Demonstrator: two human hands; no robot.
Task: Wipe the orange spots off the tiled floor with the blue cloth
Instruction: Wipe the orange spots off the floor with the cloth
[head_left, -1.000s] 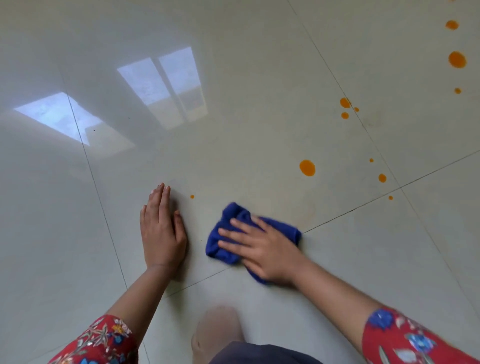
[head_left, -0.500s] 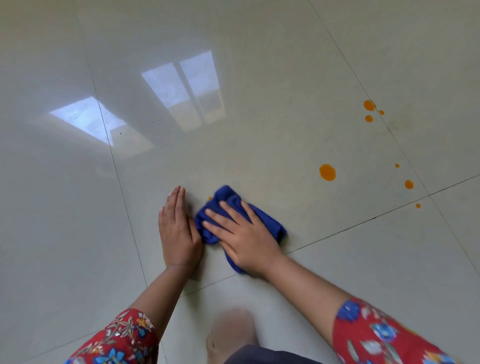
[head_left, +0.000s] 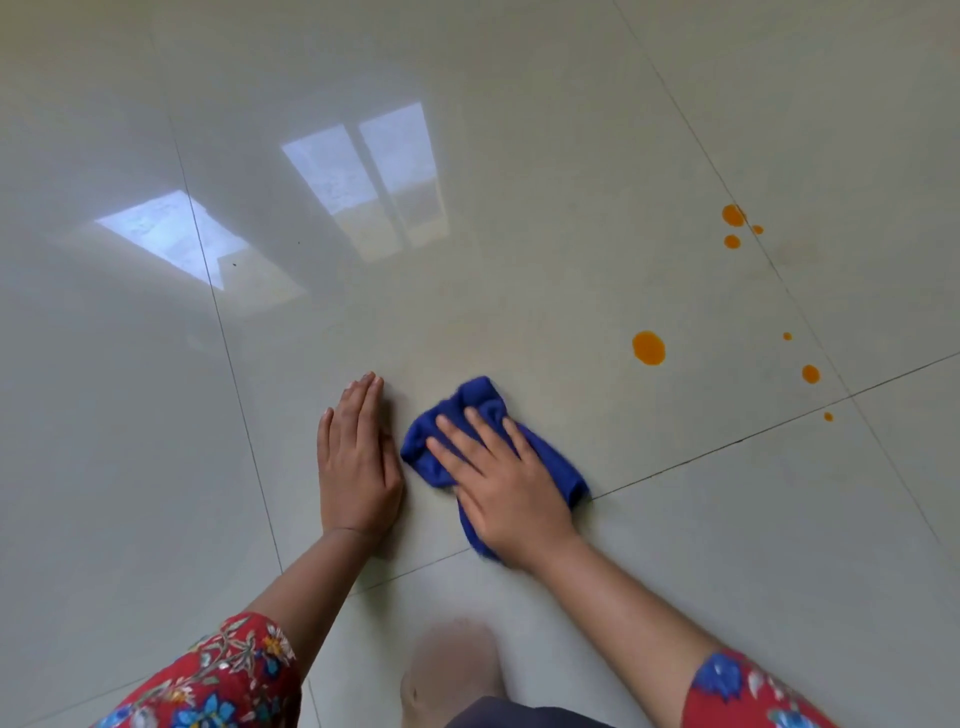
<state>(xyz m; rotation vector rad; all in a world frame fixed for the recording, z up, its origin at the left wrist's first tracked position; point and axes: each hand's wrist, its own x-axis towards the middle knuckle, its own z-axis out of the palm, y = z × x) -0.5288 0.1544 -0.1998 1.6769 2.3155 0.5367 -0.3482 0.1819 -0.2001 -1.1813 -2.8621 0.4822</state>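
A glossy, pale cream tiled floor (head_left: 519, 78) stretches across the room, crossed by thin dark grout lines (head_left: 727, 446). Daylight mirrors in the polish: a twin-paned reflection (head_left: 374, 176) at centre and a slanted bright patch (head_left: 166, 234) to its left, straddling a grout line.

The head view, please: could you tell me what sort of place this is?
Probably an indoor room, perhaps in a home: glossy tiled floor, window reflections on it, and a right hand pressing a blue cloth down.

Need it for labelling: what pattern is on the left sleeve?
The left sleeve is red with floral print; head view.
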